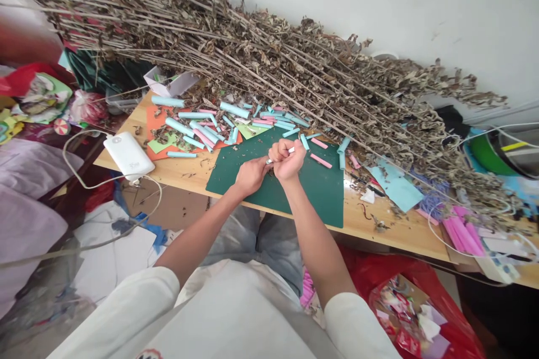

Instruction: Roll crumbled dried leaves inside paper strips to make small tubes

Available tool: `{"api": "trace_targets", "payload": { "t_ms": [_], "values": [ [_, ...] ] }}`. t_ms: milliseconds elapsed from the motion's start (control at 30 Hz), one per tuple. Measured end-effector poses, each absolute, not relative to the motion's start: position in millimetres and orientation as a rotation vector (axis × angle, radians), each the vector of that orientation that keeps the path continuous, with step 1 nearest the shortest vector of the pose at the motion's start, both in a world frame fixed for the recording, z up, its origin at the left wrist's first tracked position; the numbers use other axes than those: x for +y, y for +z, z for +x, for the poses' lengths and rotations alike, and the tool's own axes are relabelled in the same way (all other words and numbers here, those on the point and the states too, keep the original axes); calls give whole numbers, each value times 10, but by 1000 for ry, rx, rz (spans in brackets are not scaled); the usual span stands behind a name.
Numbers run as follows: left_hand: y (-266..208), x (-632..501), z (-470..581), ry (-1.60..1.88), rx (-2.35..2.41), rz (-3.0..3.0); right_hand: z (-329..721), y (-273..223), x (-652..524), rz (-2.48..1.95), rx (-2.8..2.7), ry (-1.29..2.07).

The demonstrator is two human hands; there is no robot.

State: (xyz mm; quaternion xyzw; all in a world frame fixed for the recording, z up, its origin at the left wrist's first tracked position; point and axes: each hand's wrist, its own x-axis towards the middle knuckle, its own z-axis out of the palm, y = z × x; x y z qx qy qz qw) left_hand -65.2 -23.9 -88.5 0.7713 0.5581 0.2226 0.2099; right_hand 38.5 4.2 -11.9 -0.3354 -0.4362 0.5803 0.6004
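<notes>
Above the green cutting mat [320, 196], both my hands are closed and meet at the fingers. My right hand [288, 160] is wrapped round a thin white stick-like thing [291, 150], mostly hidden by the fingers. My left hand [251, 175] is closed beside it, with a small whitish end showing at its fingertips; what it holds is hidden. Just past the hands lie rolled paper tubes, among them a blue tube [304, 142] and a pink tube [320, 161]. More blue and pink tubes [236, 109] are heaped at the mat's far left edge.
Dried leafy stalks [261, 50] cover the back of the wooden table [185, 176]. A white power bank [128, 154] with a cable lies at the left. Blue paper [398, 188] and bright pink rolls [463, 233] lie right. A red bag [450, 308] of scraps stands below.
</notes>
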Motion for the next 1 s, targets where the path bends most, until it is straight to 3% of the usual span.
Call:
{"api": "trace_targets", "payload": {
  "t_ms": [233, 433, 533, 767, 1000],
  "values": [
    [-882, -235, -664, 609, 1574, 2139, 295, -196, 20, -761, -1119, 1297],
    [-876, -229, -632, 596, 1613, 2070, 646, 186, -27, -696, -1022, 1107],
    [-863, -235, -620, 593, 1612, 2058, 1109, 246, 11, -914, -1007, 1024],
    [-818, -249, -624, 641, 1615, 2042, 1610, -481, 87, -1820, -1651, 421],
    [-804, -267, -650, 749, 1565, 1981, 1561, -767, 23, -1805, -1921, 72]
  ]
}}
